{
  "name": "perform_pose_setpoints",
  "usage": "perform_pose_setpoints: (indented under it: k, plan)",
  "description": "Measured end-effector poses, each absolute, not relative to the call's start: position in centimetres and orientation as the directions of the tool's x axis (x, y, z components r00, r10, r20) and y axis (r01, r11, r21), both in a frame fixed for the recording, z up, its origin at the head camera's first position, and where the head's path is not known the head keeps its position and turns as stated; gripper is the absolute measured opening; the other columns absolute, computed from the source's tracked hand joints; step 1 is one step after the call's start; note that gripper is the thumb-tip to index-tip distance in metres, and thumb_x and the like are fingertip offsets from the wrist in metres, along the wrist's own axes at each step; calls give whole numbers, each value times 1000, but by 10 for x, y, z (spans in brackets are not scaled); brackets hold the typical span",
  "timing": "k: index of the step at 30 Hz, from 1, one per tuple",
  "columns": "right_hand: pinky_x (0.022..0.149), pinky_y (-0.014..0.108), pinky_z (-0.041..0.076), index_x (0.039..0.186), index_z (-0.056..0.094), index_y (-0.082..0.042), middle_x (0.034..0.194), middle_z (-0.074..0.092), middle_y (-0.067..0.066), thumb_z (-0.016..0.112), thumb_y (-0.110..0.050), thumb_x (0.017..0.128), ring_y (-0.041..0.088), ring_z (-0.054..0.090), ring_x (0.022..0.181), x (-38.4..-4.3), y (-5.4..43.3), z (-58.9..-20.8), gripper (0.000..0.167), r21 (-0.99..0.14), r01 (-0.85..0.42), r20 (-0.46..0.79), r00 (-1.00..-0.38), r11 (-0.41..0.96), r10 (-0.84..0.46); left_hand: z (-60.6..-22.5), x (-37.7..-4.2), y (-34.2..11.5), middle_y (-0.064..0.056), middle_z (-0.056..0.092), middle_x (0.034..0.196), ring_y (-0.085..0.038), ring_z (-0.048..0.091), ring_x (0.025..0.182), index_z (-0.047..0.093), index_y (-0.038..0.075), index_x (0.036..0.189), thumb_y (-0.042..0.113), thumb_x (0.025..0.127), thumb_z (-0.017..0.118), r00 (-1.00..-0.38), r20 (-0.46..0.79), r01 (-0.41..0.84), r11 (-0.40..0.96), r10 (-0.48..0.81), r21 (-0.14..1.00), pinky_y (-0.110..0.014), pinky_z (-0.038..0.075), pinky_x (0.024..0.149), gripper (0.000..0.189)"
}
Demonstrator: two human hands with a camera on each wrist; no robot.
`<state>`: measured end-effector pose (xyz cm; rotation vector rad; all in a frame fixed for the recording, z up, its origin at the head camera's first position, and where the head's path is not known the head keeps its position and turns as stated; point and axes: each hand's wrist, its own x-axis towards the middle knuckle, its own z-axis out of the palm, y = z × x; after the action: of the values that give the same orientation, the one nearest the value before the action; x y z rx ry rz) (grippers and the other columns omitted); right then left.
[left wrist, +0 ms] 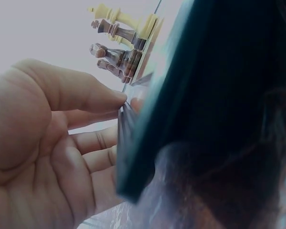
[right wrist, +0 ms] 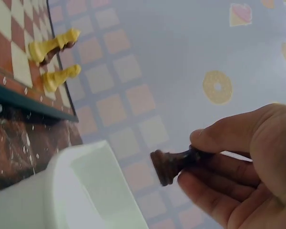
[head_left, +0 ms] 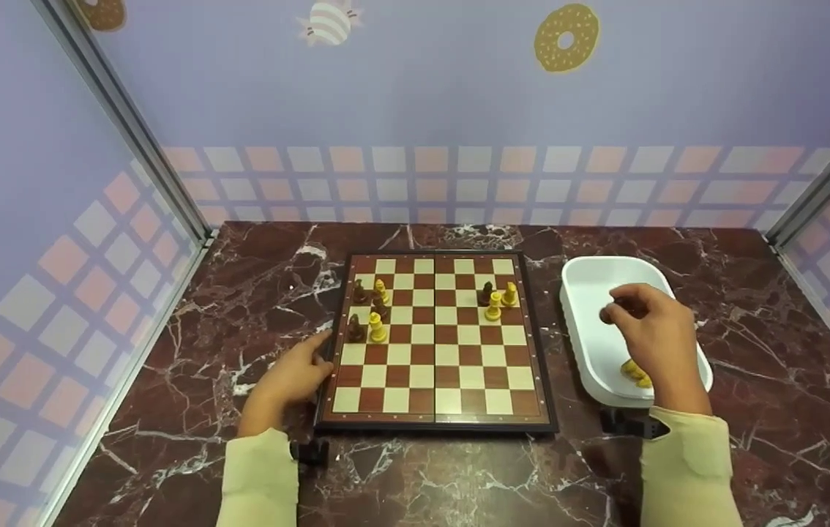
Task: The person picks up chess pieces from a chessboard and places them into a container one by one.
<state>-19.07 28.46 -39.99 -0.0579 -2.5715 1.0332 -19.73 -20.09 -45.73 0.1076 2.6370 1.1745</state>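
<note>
My right hand (head_left: pixel 653 333) pinches a dark brown chess piece (right wrist: pixel 174 163) between thumb and fingers, above the white tub (head_left: pixel 577 333). Its flared base sticks out of the grip; the top is hidden by the fingers. Against the left edge of the chessboard (head_left: pixel 422 377), my left hand (head_left: pixel 294 373) rests with fingers fairly straight and the thumb tip at the rim. On the board's left side stand several pieces, among them a yellow king (head_left: pixel 377 328) and a dark piece (head_left: pixel 356 329). Toward the right side are a dark piece (head_left: pixel 487 293) and two yellow ones (head_left: pixel 494 307).
Yellow chess pieces (head_left: pixel 636 373) lie inside the tub, partly behind my right wrist. Board and tub stand side by side on a dark red marbled table (head_left: pixel 451 476). Patterned wall panels (head_left: pixel 422 88) enclose the table at the back and both sides.
</note>
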Motion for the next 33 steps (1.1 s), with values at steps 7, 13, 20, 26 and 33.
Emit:
perform_pose_setpoints:
  k: [7,13,20,26,33]
  plan:
    - [90,56,53,116,75,5,107,76,27,72,-8,96,46,73,100,-193,287,-402,24,-653,-76,316,-931,754,180,-457,-196,-204,-2,56,74,-11,47,56,35,-7,161,0,97,58,-966,-199,-34,678,167,734,-28,43,54,68]
    - [90,58,54,113,77,3,110,75,27,74,-8,95,46,74,99,-190,279,-397,21,-647,-91,353,-916,757,192,-454,-196,-203,-4,57,76,-12,49,56,32,-9,161,1,98,59,-959,-211,-30,675,188,737,-27,45,54,70]
    - [78,25,52,108,79,-1,107,76,22,76,-8,94,40,75,98,-187,265,-392,16,-640,-148,413,-894,754,176,-459,-198,-203,-4,57,77,-12,50,60,33,-9,161,0,96,59,-961,-206,-25,681,186,732,-28,47,57,71]
    - [78,11,48,104,79,1,102,77,21,77,-3,92,39,76,94,-194,246,-392,13,-644,-254,487,-863,721,131,-459,-197,-207,-4,55,76,-12,49,57,33,-7,162,0,97,58,-962,-208,-38,670,175,742,-28,45,56,70]
    - [89,55,55,100,77,4,100,75,22,77,2,89,42,71,93,-204,218,-388,12,-625,-334,530,-845,706,69,-461,-197,-204,-2,54,72,-11,47,53,34,-7,162,0,95,58,-967,-195,-39,661,164,749,-26,43,53,71]
